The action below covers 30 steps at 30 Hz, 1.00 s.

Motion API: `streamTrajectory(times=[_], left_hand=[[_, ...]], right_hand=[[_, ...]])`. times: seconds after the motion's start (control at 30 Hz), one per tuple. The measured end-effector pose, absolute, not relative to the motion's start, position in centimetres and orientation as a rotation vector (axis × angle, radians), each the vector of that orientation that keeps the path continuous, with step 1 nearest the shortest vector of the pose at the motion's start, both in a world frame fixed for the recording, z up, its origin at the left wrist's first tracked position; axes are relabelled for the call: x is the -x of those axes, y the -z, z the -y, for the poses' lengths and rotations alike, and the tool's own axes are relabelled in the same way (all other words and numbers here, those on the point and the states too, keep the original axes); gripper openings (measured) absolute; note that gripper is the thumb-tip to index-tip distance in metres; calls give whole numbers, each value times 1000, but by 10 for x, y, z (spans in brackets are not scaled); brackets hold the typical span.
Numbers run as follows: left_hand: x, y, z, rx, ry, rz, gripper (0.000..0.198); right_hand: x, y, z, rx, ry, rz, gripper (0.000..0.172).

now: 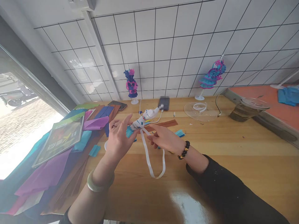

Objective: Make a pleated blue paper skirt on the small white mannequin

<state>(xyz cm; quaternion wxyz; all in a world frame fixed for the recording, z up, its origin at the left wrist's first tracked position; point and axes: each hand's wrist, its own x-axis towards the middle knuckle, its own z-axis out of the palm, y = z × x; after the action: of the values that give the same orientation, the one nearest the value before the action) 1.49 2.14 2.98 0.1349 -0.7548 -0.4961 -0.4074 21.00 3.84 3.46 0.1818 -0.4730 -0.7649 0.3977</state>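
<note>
My left hand (119,137) is wrapped around the lower part of a small mannequin (151,114), which lies tilted with its white top pointing to the right. White patterned material covers its middle, and a bit of light blue paper (129,132) shows by my left fingers. A white ribbon (146,151) runs from the mannequin's waist and hangs in a long loop above the table. Close by on the right, my right hand (167,137) pinches the ribbon near the waist with bent fingers.
Coloured crepe paper sheets (49,174) and a booklet (62,137) are piled at left. Two small mannequins in paper dresses (132,85) (213,74) stand by the tiled wall. Behind are a phone (118,105) and a cabled dark box (164,103); a plastic cup (247,109) stands right.
</note>
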Motion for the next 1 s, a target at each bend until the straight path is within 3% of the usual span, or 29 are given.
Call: streamTrajectory(times=[0.17,0.23,0.33,0.47,1.0], left_hand=[[-11,-27,-24,2188,1051,1371,51],[-11,-26,-24,2177,1024,1350,49],[-11,-26,-24,2186,1014,1327,47],[-10,-27,-24,2195,1058,1327,46],[-3,-24,-30,2112,1029,1307,54]], right_hand=[[-206,-40,-35,1354,-804,2147,21],[-203,-42,-33,1306,-766,2125,26],[-197,-41,-30,1222,-812,2166,35],[-194,-36,-30,1194,-803,2227,31],[-197,-32,-32,1203,-916,2396,43]])
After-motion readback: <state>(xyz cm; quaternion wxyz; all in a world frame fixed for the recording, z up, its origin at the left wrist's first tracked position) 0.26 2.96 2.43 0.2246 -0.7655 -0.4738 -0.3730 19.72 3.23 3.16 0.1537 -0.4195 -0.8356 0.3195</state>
